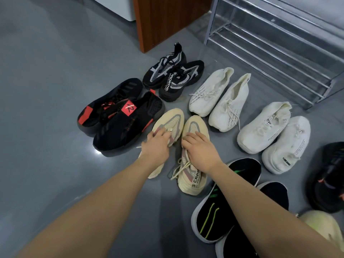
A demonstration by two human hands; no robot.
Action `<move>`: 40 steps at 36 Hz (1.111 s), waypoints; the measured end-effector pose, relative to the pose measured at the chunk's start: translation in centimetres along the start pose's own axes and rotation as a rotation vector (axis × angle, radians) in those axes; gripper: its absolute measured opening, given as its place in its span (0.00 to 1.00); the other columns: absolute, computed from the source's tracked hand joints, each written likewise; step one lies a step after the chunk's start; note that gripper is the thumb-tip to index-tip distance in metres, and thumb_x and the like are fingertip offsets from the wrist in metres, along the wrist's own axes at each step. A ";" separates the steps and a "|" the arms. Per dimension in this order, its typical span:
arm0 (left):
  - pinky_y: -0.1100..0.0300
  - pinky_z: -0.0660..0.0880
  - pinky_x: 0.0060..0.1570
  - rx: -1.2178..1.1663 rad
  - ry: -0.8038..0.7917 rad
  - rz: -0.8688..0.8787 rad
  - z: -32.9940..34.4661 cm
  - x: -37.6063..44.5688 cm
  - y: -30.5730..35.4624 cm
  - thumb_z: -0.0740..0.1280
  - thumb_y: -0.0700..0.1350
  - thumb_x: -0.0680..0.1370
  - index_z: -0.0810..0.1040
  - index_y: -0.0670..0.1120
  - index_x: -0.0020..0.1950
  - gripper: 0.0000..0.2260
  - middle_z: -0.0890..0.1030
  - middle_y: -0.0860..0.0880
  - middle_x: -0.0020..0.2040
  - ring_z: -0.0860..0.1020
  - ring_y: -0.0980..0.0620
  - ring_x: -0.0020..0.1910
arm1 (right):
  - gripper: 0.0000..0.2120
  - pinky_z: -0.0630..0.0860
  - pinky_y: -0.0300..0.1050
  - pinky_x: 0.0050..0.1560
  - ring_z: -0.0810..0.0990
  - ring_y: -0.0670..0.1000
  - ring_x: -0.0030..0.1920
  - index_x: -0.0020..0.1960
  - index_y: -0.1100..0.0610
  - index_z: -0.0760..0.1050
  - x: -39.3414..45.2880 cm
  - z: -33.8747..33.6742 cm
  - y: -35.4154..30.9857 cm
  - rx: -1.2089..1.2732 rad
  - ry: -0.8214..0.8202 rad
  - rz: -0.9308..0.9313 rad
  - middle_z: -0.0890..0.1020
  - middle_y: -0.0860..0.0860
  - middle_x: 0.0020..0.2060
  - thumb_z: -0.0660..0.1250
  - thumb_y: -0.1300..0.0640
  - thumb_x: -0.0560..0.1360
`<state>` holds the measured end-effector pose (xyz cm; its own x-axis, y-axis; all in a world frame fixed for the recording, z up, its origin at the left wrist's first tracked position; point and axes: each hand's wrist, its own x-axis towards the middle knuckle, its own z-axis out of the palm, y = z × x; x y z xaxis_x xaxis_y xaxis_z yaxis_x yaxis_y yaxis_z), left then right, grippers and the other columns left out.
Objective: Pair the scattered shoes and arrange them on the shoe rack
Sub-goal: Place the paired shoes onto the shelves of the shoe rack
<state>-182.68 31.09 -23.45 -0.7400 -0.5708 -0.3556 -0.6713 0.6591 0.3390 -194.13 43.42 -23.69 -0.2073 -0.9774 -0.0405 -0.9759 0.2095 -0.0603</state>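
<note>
While both forearms reach forward, the left hand [155,146] and right hand [200,149] each grasp a beige sneaker [195,127].

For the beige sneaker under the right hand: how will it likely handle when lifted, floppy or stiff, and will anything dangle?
The beige sneaker has a mesh knit upper, so it probably flexes and feels light. Its thick sole should keep the bottom fairly stiff. Its laces lie loose on the floor, so they will likely dangle. The right hand rests on top of it.
</note>
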 end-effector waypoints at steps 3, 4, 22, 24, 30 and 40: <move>0.43 0.70 0.55 -0.009 0.055 0.022 -0.1 -0.4 0.0 0.59 0.41 0.79 0.68 0.51 0.60 0.11 0.67 0.56 0.66 0.65 0.44 0.64 | 0.14 0.68 0.61 0.64 0.81 0.53 0.51 0.44 0.53 0.77 -0.4 0.0 -0.4 -0.069 -0.001 0.011 0.82 0.48 0.40 0.54 0.58 0.69; 0.44 0.70 0.54 -0.007 0.079 0.031 -0.2 -0.5 0.0 0.59 0.40 0.79 0.68 0.51 0.59 0.11 0.68 0.56 0.65 0.66 0.45 0.63 | 0.11 0.66 0.66 0.63 0.81 0.54 0.49 0.43 0.53 0.77 -0.5 0.1 -0.5 -0.088 0.004 0.013 0.81 0.48 0.38 0.57 0.59 0.67; 0.51 0.70 0.60 0.147 0.072 0.296 -0.6 -0.8 1.9 0.58 0.42 0.79 0.74 0.45 0.59 0.10 0.70 0.48 0.63 0.67 0.45 0.65 | 0.21 0.66 0.59 0.61 0.68 0.60 0.62 0.71 0.57 0.62 -1.2 -1.2 -2.8 0.017 -0.249 0.195 0.71 0.54 0.62 0.55 0.61 0.78; 0.52 0.71 0.59 0.172 0.074 0.291 -0.3 -0.9 1.7 0.58 0.41 0.80 0.74 0.45 0.59 0.10 0.70 0.48 0.62 0.68 0.46 0.64 | 0.19 0.67 0.59 0.59 0.70 0.60 0.61 0.68 0.58 0.66 -1.3 -1.1 -2.6 0.031 -0.210 0.155 0.73 0.55 0.60 0.57 0.62 0.77; 0.56 0.68 0.54 0.185 0.025 0.319 -0.2 -1.1 1.4 0.58 0.45 0.80 0.75 0.45 0.60 0.12 0.72 0.47 0.58 0.73 0.46 0.58 | 0.13 0.68 0.57 0.57 0.71 0.59 0.60 0.60 0.59 0.71 -1.1 -1.3 -2.5 0.107 -0.180 0.175 0.75 0.56 0.58 0.58 0.63 0.76; 0.58 0.62 0.55 0.205 0.088 0.294 -0.2 -2.0 0.1 0.59 0.53 0.78 0.77 0.49 0.55 0.13 0.76 0.53 0.54 0.69 0.49 0.57 | 0.23 0.62 0.61 0.67 0.73 0.57 0.59 0.58 0.56 0.73 -1.6 -1.0 -3.1 0.160 -0.127 0.247 0.77 0.51 0.56 0.52 0.47 0.68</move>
<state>-181.25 32.17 -22.55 -0.9066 -0.3770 -0.1894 -0.4144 0.8803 0.2311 -190.84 44.26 -22.42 -0.4164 -0.8875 -0.1972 -0.8723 0.4512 -0.1887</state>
